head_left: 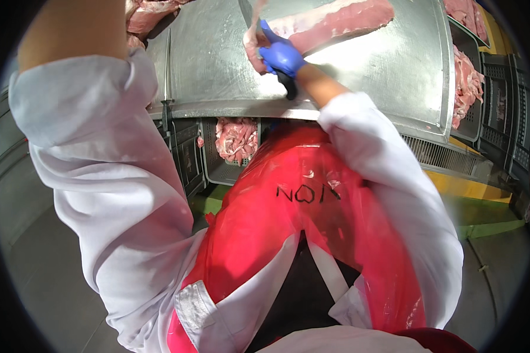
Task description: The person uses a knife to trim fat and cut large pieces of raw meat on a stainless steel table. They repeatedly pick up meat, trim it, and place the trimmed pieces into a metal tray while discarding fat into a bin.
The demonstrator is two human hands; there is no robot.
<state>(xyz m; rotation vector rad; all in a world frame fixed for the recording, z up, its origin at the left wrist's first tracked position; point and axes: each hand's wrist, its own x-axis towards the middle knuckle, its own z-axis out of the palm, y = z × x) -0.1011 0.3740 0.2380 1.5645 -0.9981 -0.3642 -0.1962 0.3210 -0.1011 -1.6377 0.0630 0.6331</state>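
The blue-gloved right grip point(281, 56) is holding a black-handled knife point(290, 87); just beyond it, pink meat point(344, 25) is lying on the metal table point(209, 65). The left grip isn't showing; its state is unclear.

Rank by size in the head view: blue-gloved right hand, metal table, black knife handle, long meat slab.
1. Metal table
2. Long meat slab
3. Blue-gloved right hand
4. Black knife handle (visible part)

A short row of dark handwritten capital letters point(305, 200) is running across the front of the red plastic apron point(247, 235), its last character appearing less distinct at the right, while pale marks on the dark crate point(499, 101) at far right are showing too small to read.
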